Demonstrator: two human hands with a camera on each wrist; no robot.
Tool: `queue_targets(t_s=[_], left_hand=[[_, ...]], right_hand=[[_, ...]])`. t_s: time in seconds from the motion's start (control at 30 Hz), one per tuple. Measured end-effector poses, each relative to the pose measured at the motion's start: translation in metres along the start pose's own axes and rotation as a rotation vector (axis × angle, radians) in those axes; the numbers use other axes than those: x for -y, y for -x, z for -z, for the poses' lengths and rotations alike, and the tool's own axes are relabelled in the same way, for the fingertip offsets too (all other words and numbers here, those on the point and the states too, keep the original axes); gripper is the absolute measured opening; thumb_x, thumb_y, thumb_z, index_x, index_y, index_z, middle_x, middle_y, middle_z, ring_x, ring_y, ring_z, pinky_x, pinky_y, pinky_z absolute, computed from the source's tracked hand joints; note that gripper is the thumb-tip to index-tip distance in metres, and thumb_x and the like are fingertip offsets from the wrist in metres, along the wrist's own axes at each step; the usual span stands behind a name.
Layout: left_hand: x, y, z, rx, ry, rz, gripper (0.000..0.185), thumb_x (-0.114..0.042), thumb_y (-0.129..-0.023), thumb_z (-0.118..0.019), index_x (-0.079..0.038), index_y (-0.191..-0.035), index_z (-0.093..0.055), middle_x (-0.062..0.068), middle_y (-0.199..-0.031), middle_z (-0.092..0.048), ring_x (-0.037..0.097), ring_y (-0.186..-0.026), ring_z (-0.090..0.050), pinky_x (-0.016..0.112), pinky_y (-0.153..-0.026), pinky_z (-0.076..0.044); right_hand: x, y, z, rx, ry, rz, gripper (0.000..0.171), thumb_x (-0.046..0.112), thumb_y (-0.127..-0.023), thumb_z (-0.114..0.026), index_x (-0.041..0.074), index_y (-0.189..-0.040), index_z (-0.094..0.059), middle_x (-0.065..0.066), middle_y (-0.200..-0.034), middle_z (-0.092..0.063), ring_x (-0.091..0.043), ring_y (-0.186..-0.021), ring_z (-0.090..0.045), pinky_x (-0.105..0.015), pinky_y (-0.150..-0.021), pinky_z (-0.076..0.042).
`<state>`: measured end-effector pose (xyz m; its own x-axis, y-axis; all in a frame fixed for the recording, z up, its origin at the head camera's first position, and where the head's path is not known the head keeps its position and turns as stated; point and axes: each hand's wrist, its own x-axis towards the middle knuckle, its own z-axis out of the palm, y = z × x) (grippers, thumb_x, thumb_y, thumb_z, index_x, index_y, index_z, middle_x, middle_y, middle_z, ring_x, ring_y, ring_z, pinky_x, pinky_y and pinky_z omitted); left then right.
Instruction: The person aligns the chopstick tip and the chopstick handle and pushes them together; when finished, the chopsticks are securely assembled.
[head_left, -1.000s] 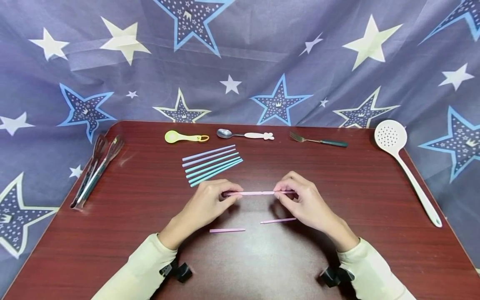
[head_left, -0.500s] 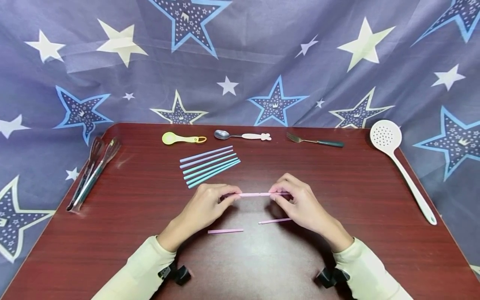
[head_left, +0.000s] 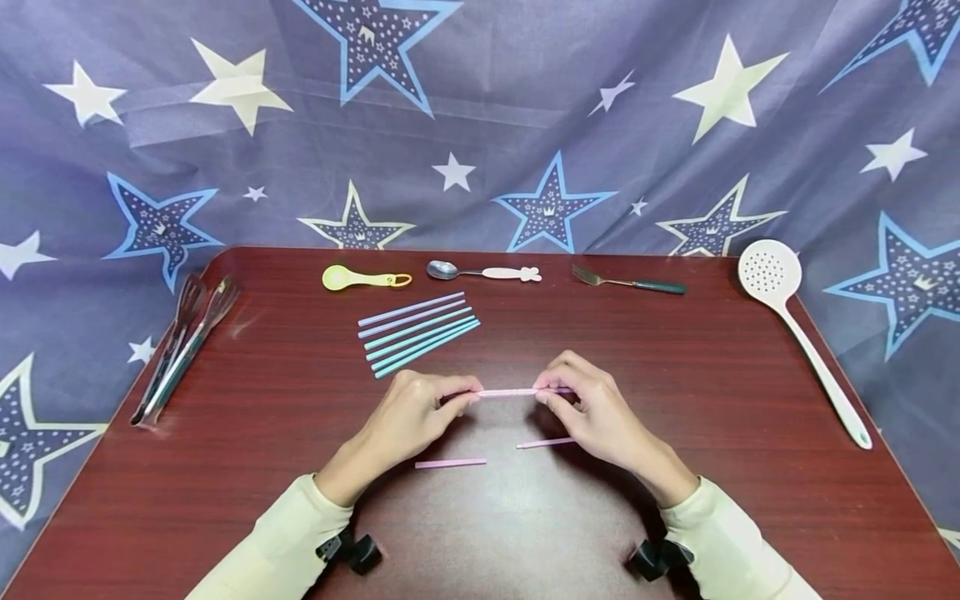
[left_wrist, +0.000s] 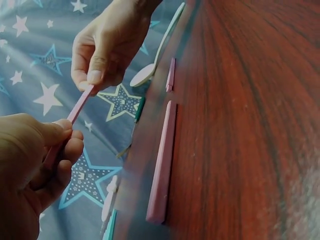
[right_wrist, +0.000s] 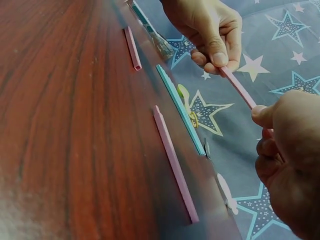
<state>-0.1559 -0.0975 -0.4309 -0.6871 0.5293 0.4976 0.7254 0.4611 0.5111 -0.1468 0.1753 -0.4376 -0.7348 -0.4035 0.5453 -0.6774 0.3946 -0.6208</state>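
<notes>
Both hands hold one pink straw [head_left: 507, 392] level just above the dark red table [head_left: 300, 500]. My left hand [head_left: 422, 408] pinches its left end between thumb and fingers, and my right hand [head_left: 581, 400] pinches the right end. The left wrist view shows the same pink straw [left_wrist: 80, 104] running between the two hands, as does the right wrist view [right_wrist: 239, 88]. Two short pink straw pieces lie on the table below the hands, one at the left [head_left: 450, 462] and one at the right [head_left: 543, 442].
A row of lilac and teal straws [head_left: 417, 332] lies behind the hands. Along the far edge are a yellow-green spoon [head_left: 365, 277], a metal spoon [head_left: 483, 271] and a fork [head_left: 628, 282]. Tongs [head_left: 182, 343] lie at the left edge, a white skimmer [head_left: 800, 329] at the right.
The two hands have drawn slightly closer together along the pink straw, so less of it shows between them. Nothing on the table has moved.
</notes>
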Motion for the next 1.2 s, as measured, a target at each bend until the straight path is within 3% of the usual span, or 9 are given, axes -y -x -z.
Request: queue_targets(t_s=[0.23, 0.47, 0.7, 1.0, 1.2], left_hand=[[-0.004, 0.001, 0.007, 0.000, 0.012, 0.012, 0.005, -0.015, -0.092, -0.078, -0.015, -0.097, -0.080, -0.007, -0.076, -0.074, -0.007, -0.057, -0.041, 0.009, -0.049, -0.031], [-0.008, 0.008, 0.016, -0.006, -0.019, 0.125, 0.005, -0.018, -0.088, -0.083, -0.017, -0.093, -0.081, -0.012, -0.078, -0.072, -0.005, -0.066, -0.052, 0.012, -0.058, -0.043], [-0.005, 0.014, 0.025, -0.006, -0.030, 0.198, 0.007, -0.016, -0.087, -0.083, -0.021, -0.092, -0.081, -0.014, -0.079, -0.071, -0.003, -0.066, -0.055, 0.015, -0.060, -0.046], [0.020, 0.025, 0.034, -0.093, -0.090, 0.240, 0.013, -0.013, -0.085, -0.084, -0.024, -0.086, -0.079, -0.014, -0.072, -0.065, -0.001, -0.061, -0.049, 0.011, -0.057, -0.038], [0.038, 0.031, 0.034, -0.139, -0.110, 0.284, 0.006, -0.015, -0.085, -0.085, -0.021, -0.085, -0.081, -0.011, -0.075, -0.072, 0.002, -0.061, -0.054, 0.012, -0.057, -0.037]], right_hand=[[0.007, -0.001, 0.006, 0.038, 0.009, -0.009, 0.017, -0.002, -0.086, -0.079, 0.011, -0.095, -0.073, 0.004, -0.092, -0.064, -0.005, -0.084, -0.061, -0.017, -0.073, -0.051], [0.006, -0.002, 0.007, 0.059, -0.013, -0.021, 0.007, 0.007, -0.091, -0.078, 0.010, -0.096, -0.076, 0.005, -0.094, -0.064, -0.005, -0.087, -0.064, -0.020, -0.072, -0.053], [0.001, -0.002, 0.008, 0.022, -0.010, -0.022, 0.019, -0.002, -0.084, -0.082, 0.012, -0.095, -0.077, 0.005, -0.092, -0.066, -0.005, -0.083, -0.063, -0.018, -0.068, -0.050], [-0.016, 0.009, 0.017, -0.059, 0.031, -0.075, 0.021, -0.005, -0.084, -0.079, 0.012, -0.096, -0.077, 0.004, -0.090, -0.067, -0.010, -0.075, -0.057, -0.019, -0.063, -0.044], [-0.023, 0.019, 0.017, -0.025, 0.047, -0.086, 0.019, -0.005, -0.084, -0.079, 0.009, -0.097, -0.076, 0.006, -0.090, -0.066, -0.008, -0.076, -0.058, -0.016, -0.066, -0.044]])
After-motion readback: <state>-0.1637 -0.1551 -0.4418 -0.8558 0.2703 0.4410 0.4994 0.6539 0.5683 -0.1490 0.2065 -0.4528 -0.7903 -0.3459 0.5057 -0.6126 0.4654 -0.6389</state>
